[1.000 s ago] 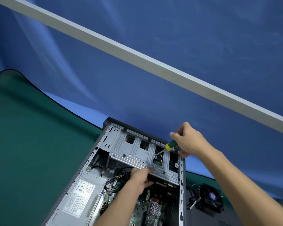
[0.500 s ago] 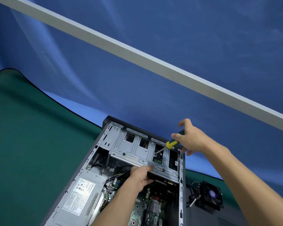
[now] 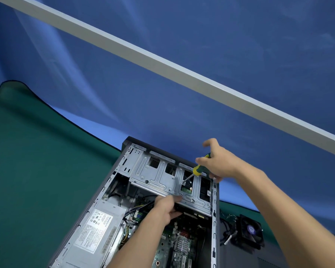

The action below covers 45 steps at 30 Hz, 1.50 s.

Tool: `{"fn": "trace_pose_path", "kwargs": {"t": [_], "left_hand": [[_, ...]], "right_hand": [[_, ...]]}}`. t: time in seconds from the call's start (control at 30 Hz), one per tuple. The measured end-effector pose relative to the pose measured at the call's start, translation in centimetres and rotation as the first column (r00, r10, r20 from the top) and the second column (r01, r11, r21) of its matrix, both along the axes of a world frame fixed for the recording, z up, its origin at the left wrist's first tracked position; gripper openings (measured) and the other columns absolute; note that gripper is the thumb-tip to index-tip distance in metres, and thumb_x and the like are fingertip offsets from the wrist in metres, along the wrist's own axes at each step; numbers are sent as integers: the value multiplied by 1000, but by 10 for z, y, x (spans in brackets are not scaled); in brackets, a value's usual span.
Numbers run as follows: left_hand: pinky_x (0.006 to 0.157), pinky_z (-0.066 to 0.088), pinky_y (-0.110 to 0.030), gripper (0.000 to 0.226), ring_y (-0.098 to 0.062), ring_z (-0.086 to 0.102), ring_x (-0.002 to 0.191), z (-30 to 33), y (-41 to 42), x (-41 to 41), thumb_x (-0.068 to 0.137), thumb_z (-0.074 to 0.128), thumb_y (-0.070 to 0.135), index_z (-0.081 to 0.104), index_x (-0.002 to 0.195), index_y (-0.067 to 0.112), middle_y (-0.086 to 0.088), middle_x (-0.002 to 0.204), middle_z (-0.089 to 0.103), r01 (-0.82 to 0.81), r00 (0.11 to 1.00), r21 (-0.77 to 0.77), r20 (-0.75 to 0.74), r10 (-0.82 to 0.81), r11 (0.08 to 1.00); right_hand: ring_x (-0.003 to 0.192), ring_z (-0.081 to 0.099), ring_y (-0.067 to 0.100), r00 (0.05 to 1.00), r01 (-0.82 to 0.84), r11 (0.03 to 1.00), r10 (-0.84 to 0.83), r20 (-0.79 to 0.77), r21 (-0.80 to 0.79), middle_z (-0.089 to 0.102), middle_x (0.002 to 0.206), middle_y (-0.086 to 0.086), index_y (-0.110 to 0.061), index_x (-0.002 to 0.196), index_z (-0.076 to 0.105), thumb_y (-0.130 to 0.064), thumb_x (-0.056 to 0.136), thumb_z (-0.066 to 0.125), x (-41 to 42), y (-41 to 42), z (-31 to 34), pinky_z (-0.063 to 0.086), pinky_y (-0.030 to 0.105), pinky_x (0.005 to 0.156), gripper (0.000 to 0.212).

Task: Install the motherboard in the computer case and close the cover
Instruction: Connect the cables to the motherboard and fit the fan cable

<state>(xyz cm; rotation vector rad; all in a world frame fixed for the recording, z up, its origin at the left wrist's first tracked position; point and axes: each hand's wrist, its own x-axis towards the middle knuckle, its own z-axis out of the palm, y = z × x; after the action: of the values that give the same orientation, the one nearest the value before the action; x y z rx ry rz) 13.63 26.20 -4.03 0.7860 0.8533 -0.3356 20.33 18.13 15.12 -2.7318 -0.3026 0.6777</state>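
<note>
The right hand (image 3: 219, 163) grasps a green-and-yellow screwdriver (image 3: 198, 169), forefinger lifted free, its tip angled down into an opening in the metal drive cage (image 3: 159, 180). Below and left of it, the left hand (image 3: 165, 207) grips the cage's near edge, fingers curled under. Beneath that hand the motherboard (image 3: 180, 242) lies inside the open computer case (image 3: 214, 219). Left of the wrist sits the power supply (image 3: 97, 229); its label print is too small to read. Right of the case wall lies a black fan (image 3: 250, 232). Green mat (image 3: 37, 161) spreads wide leftward.
</note>
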Motion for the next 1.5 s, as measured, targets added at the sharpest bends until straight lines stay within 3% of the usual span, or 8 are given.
{"fn": "trace_pose_path", "kwargs": {"t": [0.13,0.4,0.57,0.67,0.83,0.93,1.13,1.5], "left_hand": [[76,55,-47,38,-40,55,110,-1,-1,1,79,69,-4,54,114,-7,-26,117,58,-5,1000,1,-15,5,1000],[69,55,-44,38,-40,55,110,-1,0,1,78,69,-5,55,113,-8,-27,118,58,-2,1000,-8,-18,2,1000],[69,55,-44,38,-40,55,111,1,0,1,79,68,-5,54,114,-9,-27,119,57,0,1000,-14,-20,0,1000],[65,54,-42,36,-39,60,104,2,0,0,81,66,-6,53,115,-9,-27,112,62,6,1000,-14,-4,-6,1000],[74,52,-43,28,-32,63,82,4,0,0,83,63,-7,54,110,-8,-24,95,64,2,1000,-37,10,-2,999],[73,51,-41,24,-28,63,74,2,0,0,84,63,-5,54,107,-6,-20,86,64,16,1000,-25,17,-16,1000],[69,53,-42,15,-35,60,95,-2,-1,1,81,66,-4,55,91,-2,-21,98,62,5,1000,21,4,-5,1000],[65,54,-41,19,-37,60,101,-1,-1,1,81,67,-4,56,96,-3,-23,101,62,16,1000,11,10,-16,1000]], "right_hand": [[66,58,29,975,66,989,-36,217,-132,54,73,8,-8,104,37,-39,101,36,-4,8,-4,45,34,58,30],[72,58,28,975,116,962,-63,212,-248,62,88,10,-6,111,39,-46,99,38,-7,10,2,45,33,64,42],[62,60,29,986,128,989,-119,114,-78,66,84,15,-13,111,30,-31,100,38,-6,8,-1,55,39,67,23],[75,50,30,932,202,958,-124,340,-205,58,90,12,-6,98,39,-40,101,32,-6,3,-9,39,33,61,35],[63,56,29,974,171,980,-153,166,-100,57,87,11,-13,109,31,-30,96,43,-2,-6,-1,46,31,57,24],[73,51,31,945,189,964,-127,303,-186,48,75,7,-7,90,39,-35,101,35,-6,-4,-8,37,31,59,30],[74,58,30,974,159,979,-135,182,-127,61,95,13,-11,116,33,-24,94,48,-10,5,-2,48,35,62,30],[81,63,33,949,214,964,-166,270,-160,59,90,12,-6,98,40,-30,99,42,-4,6,-4,49,34,65,23]]}}
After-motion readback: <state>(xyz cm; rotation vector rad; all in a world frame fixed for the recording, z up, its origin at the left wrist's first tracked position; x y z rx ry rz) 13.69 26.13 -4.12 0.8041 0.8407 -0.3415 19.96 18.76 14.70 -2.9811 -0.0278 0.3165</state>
